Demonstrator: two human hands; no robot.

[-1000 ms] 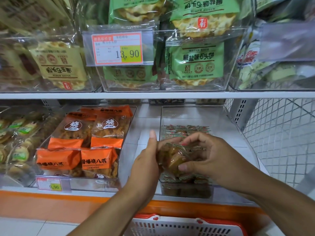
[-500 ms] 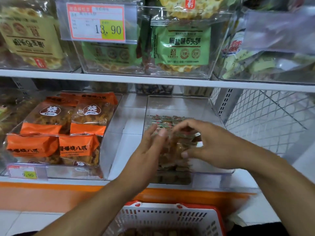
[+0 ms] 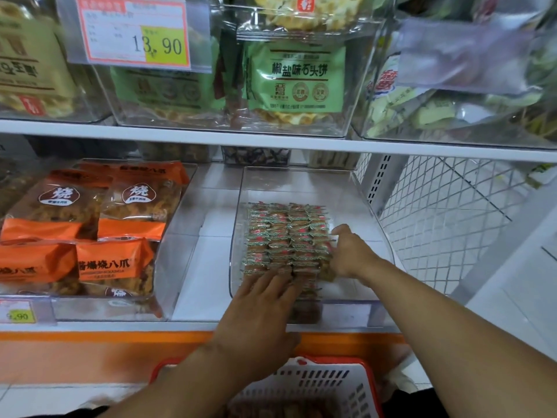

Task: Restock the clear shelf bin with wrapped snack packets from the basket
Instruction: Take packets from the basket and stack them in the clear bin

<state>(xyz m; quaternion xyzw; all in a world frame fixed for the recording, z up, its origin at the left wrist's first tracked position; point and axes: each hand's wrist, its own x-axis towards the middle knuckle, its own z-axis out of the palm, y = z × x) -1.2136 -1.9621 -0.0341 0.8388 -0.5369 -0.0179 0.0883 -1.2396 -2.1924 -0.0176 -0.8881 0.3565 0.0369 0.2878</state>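
Observation:
The clear shelf bin (image 3: 304, 182) stands on the lower shelf, with several small wrapped snack packets (image 3: 280, 233) lined up in rows in its front half. My left hand (image 3: 262, 303) lies flat with spread fingers on the front packets, reaching over the bin's front wall. My right hand (image 3: 351, 254) presses its fingers against the right side of the packet rows and holds nothing that I can see. The white basket (image 3: 319, 384) with a red rim sits below the shelf edge under my arms, and brown packets show blurred at its bottom.
A clear bin of orange snack bags (image 3: 99, 233) stands to the left on the same shelf. The upper shelf board (image 3: 271, 140) hangs close above, carrying bins of green waffle packs (image 3: 298, 79) and a 13.90 price tag (image 3: 132, 34). A wire mesh panel (image 3: 452, 221) closes the right side.
My hands have lowered the handful of packets into the bin and let go. The left hand now lies flat on the front rows and the right hand pushes at their side.

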